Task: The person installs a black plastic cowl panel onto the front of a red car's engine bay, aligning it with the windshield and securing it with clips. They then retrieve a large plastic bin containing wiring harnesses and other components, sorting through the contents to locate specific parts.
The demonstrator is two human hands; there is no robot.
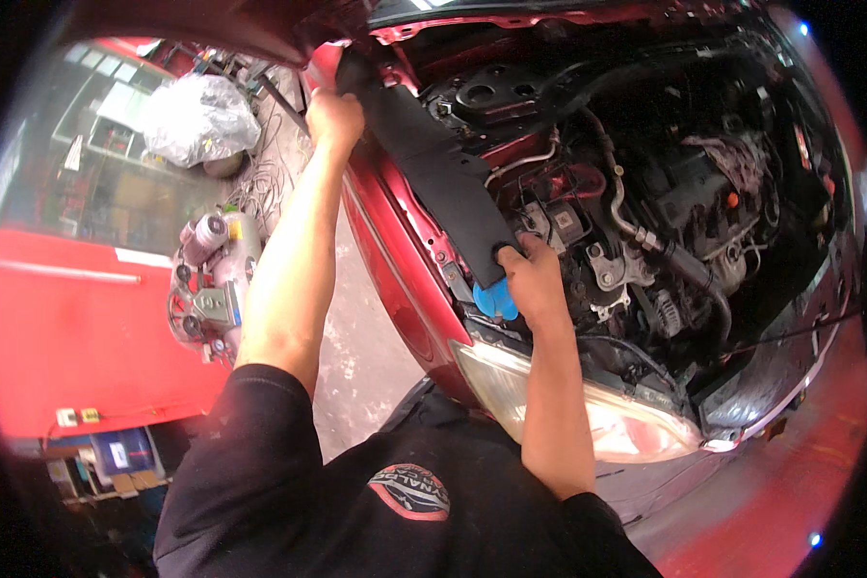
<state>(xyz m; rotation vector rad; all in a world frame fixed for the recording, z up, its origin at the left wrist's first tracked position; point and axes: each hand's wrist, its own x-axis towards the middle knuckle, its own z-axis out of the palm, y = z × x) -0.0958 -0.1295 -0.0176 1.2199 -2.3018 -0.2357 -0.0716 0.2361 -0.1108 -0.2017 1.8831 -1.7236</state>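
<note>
A long black trim strip (424, 173) lies over the red fender edge (400, 246) beside the open engine bay (665, 202). My left hand (335, 120) is closed on the strip's far end, by the raised hood's left corner. My right hand (530, 270) grips the near end, thumb and fingers pressed on it. Just under that end a blue reservoir cap (491, 303) shows, partly covered. Below my right hand is the headlight (626, 424). The fingertips of my left hand are partly hidden by the strip.
The red hood (212, 19) is raised overhead. To the left stand an air compressor (212, 289), a plastic-wrapped bundle (202, 120) with hoses behind it, and a red-and-glass wall (77, 337). Boxes (116, 462) sit low at the lower left. Pale floor (356, 376) shows beside the car.
</note>
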